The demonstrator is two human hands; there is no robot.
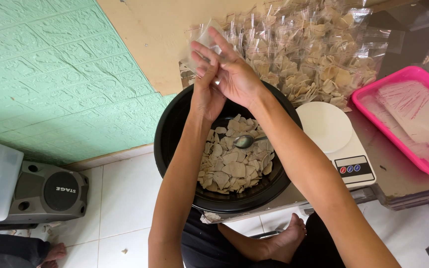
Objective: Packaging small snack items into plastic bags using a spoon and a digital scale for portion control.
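Clear plastic bag (205, 40), small and see-through, sits pinched between your two hands above the far rim of the black bowl (175, 144). Start nearest you, though: your bare foot (286, 240) rests on the white tiled floor (120, 198) just on the near side of the bowl, under its table edge. Inside the bowl lies a heap of pale, flat chips (232, 166), with a metal spoon (247, 141) resting on the heap toward its far side, bowl end up. Just to the right of the black bowl stands a white kitchen scale (326, 126) with a round platter, and further right of that a pink tray (398, 82) holding clear wrappers. Off to the left of the bowl, on the floor, sits a grey speaker (50, 191) against the green embossed wall panel (50, 74). Over the bowl's far rim your left hand (207, 94) has its fingers closed on the lower edge of the bag, while your right hand (234, 69) has fingers curled together on the bag's upper part; the two hands touch each other. Beyond the bowl, past your hands, lies a pile of filled clear packets (309, 49) of the same chips.
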